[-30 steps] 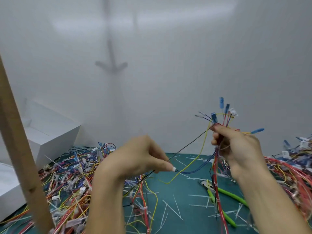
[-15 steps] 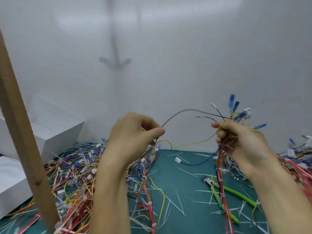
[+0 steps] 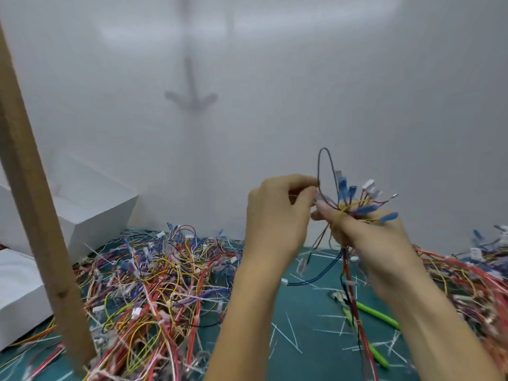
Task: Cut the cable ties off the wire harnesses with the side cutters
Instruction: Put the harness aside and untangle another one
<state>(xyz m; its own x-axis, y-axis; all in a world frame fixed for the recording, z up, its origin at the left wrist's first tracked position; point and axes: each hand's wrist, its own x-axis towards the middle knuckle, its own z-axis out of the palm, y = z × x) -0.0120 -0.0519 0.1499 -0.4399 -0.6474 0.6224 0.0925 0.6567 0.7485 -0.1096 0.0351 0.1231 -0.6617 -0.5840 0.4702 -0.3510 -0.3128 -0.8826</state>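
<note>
**Wire harness** (image 3: pixel 357 209): right of centre, raised above the mat (image 3: pixel 305 306), likely to check it for ties. Red, yellow and blue leads fan into blue and white connectors, and the tails hang down.
**Right hand** (image 3: pixel 376 243): fingers curled round the bundle's neck.
**Left hand** (image 3: pixel 275 221): thumb and forefinger pinch a dark wire loop (image 3: pixel 324 160) (seemingly teasing it free).
**Side cutters** (image 3: pixel 373 314): green-handled, lying unheld at lower right among cut tie strips (image 3: pixel 291 332).

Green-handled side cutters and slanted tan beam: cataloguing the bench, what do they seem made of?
Green-handled side cutters: greyish metal head, blurred; glossy bright-green grips, probably plastic or rubber. Slanted tan beam: likely bare wood, matte, with a dark knot-like spot.
</note>
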